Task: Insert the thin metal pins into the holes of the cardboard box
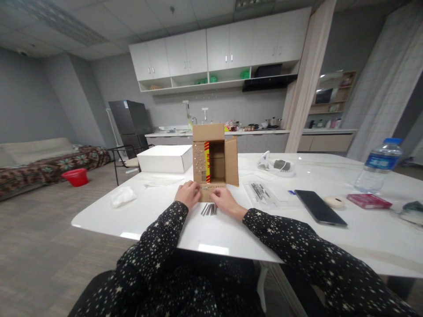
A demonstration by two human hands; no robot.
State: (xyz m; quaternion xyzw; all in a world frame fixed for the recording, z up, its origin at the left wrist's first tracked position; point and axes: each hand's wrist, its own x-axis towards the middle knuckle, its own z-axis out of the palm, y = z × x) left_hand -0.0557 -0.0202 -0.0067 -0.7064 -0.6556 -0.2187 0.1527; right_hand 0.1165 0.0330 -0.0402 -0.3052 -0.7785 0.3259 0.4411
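A small cardboard box (198, 169) stands open towards me on the white table, its flaps folded outward. Silver dots stud its left flap, beside a yellow and red strip (207, 163). The lower flap (205, 193) lies towards me and carries a row of dark holes or dots. At that flap's left edge my left hand (188, 193) has its fingers curled against the cardboard. My right hand (226, 201) is pinched over the flap's right side; whatever is between its fingertips is too small to name. Several screws or nails (209, 209) lie in a row just below the hands.
Behind the box at left sits a white box (165, 158), with a crumpled white bag (123, 197) nearer. To the right are a clear plastic packet (261, 195), a black phone (320, 207), a pink box (368, 201) and a water bottle (378, 167).
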